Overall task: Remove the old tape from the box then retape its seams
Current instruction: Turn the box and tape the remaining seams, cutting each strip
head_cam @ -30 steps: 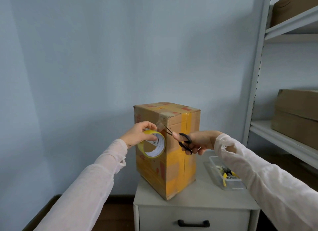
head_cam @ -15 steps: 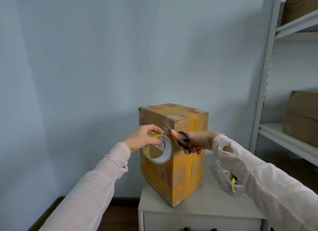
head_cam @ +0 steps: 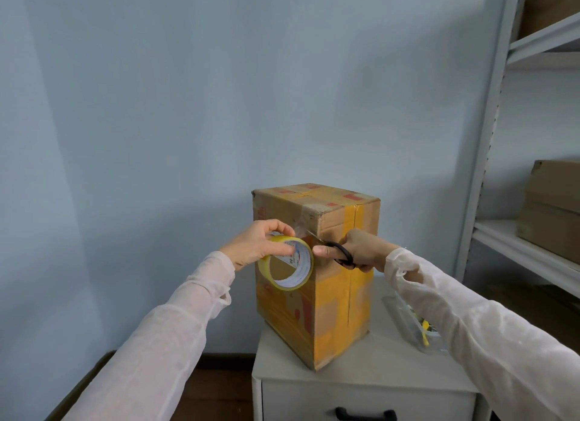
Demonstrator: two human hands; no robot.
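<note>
Since a moment ago the scissors (head_cam: 343, 256) have tipped lower and flatter, their thin blades now lying close against the clear strip (head_cam: 300, 226) that runs from the tape roll (head_cam: 303, 259) up to the box's near corner. Both hands sit about where they were.

The right hand (head_cam: 364, 250) is closed around the scissors, fingers curled through the black handle loops and the thumb stretched out to the left, its tip just short of the roll's rim. The blades point up and left from that grip; whether they are parted or closed I cannot tell.

The left hand (head_cam: 259, 243) grips the tape roll from above, fingers curled over its top edge and the thumb laid across the near rim. That roll is yellow with a white core, held on edge with its hole facing me, in front of the upper left face of the box.

The box (head_cam: 332, 314), tall brown cardboard, stands upright on a white cabinet (head_cam: 379, 362) with one vertical corner turned toward me. Yellow tape covers much of its lower half and runs up the seam on the right face, and red patches show on the top.

Just right of the box on the cabinet sits a clear tray (head_cam: 408, 318), partly hidden by the right sleeve. Farther right a metal shelf rack (head_cam: 485, 157) carries more brown cartons (head_cam: 554, 207).
</note>
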